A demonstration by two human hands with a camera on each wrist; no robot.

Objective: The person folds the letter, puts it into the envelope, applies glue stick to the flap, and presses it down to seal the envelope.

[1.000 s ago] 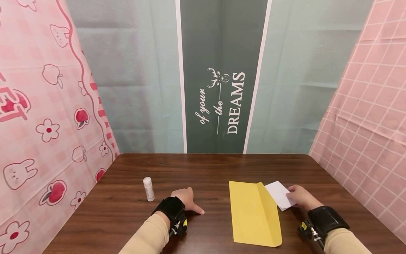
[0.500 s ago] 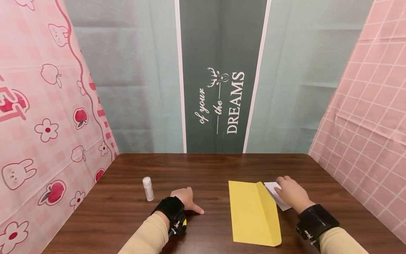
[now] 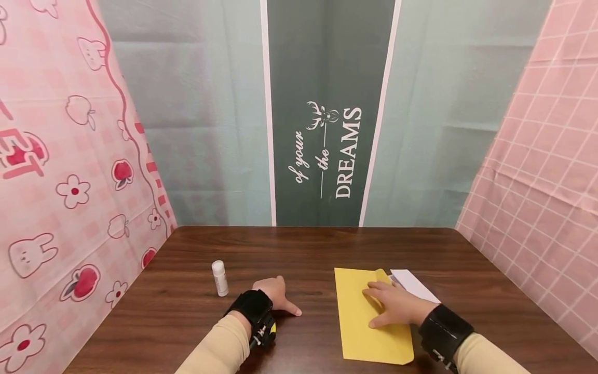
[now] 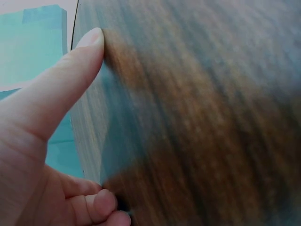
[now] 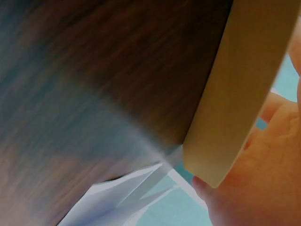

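A yellow envelope [image 3: 352,317] lies flat on the right half of the brown table, its flap along the right side. My right hand [image 3: 399,304] rests over that flap with fingers spread and pointing left. From the right wrist view, the flap's edge [image 5: 235,94] stands raised beside my palm [image 5: 263,174]. Folded white paper [image 3: 413,285] sits just right of the envelope, partly behind my right hand. Left of centre, my left hand [image 3: 276,295] rests on the table, thumb stretched out; its other fingers curl loosely around nothing in the left wrist view.
A white capped tube [image 3: 219,278], like a glue stick, stands left of my left hand. Bare wooden tabletop [image 3: 299,249] stretches behind both hands. Patterned pink cloth [image 3: 75,192] hangs at the left, a pink checked one [image 3: 546,171] at the right.
My right hand has let go of the white paper and moved left onto the yellow envelope's flap. The left hand has stayed in place.
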